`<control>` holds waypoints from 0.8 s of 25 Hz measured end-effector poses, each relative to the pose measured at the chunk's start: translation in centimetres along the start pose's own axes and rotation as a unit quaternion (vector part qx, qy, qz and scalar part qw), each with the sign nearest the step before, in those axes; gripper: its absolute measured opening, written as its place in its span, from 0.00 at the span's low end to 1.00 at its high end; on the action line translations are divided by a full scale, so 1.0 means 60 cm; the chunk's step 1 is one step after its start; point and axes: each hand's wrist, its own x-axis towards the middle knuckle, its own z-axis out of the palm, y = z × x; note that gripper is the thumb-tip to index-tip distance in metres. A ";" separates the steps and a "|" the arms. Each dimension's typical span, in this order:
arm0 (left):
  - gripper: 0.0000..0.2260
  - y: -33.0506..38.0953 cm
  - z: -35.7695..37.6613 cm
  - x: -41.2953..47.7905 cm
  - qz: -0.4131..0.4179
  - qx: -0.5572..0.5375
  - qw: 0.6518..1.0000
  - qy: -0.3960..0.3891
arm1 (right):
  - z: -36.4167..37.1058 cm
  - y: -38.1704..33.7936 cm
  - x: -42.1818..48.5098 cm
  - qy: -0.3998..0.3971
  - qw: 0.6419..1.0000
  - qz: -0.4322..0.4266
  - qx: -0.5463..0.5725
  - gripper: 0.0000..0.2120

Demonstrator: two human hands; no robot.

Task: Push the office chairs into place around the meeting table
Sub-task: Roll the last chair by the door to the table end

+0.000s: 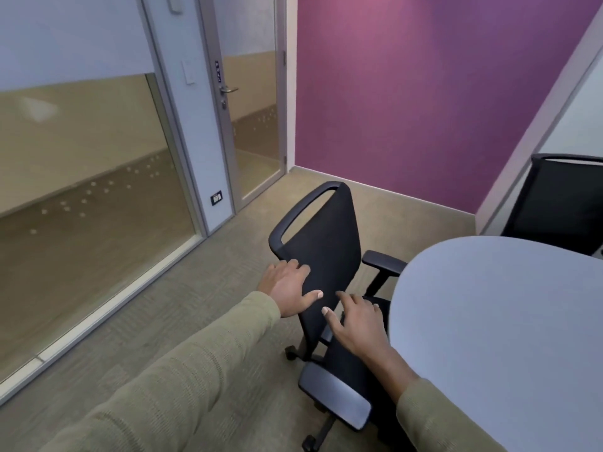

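Two hands lay spread on the backrest of the black office chair (323,249), and they were apart from one another. Our left hand (287,288) pressed flat near the backrest's left edge, fingers straight and thumb stretched out across the mesh. Our right hand (355,321) rested lower and to the right, fingers splayed and relaxed on the same back. Neither hand curled round anything that we could see.

We saw the chair standing on the carpet (182,321), just beside the rounded end of the pale meeting table (489,321) and turned toward it. Its far armrest (381,264) sat close to the table's edge, while its near armrest (336,402), with a grey pad, was nearer us. We could not tell how far the seat reached under the tabletop, since the backrest and our right arm hid it.

Beyond the table stood a second chair (561,203), also black, against the right-hand wall. A purple wall (424,93) faced us, with a glass door (254,125) to its left.
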 end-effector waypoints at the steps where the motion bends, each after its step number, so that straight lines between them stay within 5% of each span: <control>1: 0.29 -0.018 -0.005 0.022 0.005 -0.001 1.000 0.005 | 0.002 -0.009 0.027 0.002 1.000 0.000 0.003 0.34; 10: 0.26 -0.202 -0.021 0.239 0.128 0.003 0.989 0.070 | 0.056 -0.119 0.263 0.056 0.994 0.071 0.065 0.40; 20: 0.27 -0.348 -0.029 0.498 0.300 0.023 0.953 0.041 | 0.057 -0.194 0.465 0.130 0.937 0.301 0.122 0.36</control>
